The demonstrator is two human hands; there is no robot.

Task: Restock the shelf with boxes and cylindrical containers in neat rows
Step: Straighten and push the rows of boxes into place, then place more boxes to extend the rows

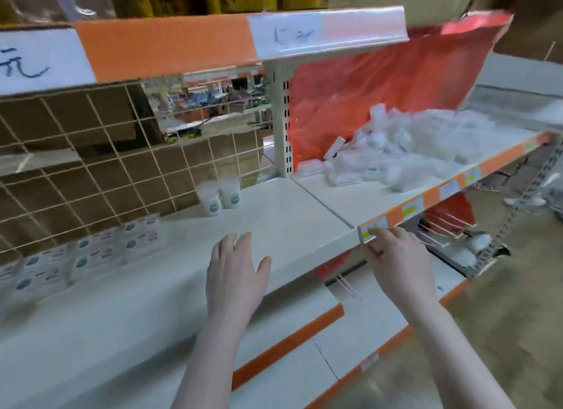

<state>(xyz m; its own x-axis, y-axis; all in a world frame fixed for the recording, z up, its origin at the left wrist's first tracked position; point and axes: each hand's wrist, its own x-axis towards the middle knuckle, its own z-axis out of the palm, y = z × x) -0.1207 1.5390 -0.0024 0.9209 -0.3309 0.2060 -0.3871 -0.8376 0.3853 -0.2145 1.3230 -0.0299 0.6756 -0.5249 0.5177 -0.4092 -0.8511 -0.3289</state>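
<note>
While my left hand (pixel 236 274) hovers flat, fingers spread wide, my right hand (pixel 399 256) pinches the shelf (pixel 274 223) edge; boxes (pixel 91 253) line far left, 2 cylindrical containers (pixel 221 197) behind.

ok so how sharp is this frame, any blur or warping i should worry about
Head view: soft all over, motion-smeared; labels on the white boxes and two white cylindrical containers are unreadable; the pile of clear plastic packets blurs into a haze; wide-angle bending curves the white shelf edge; both hands, left and right, stay fairly distinct; lighting even, no harsh glare.
</note>
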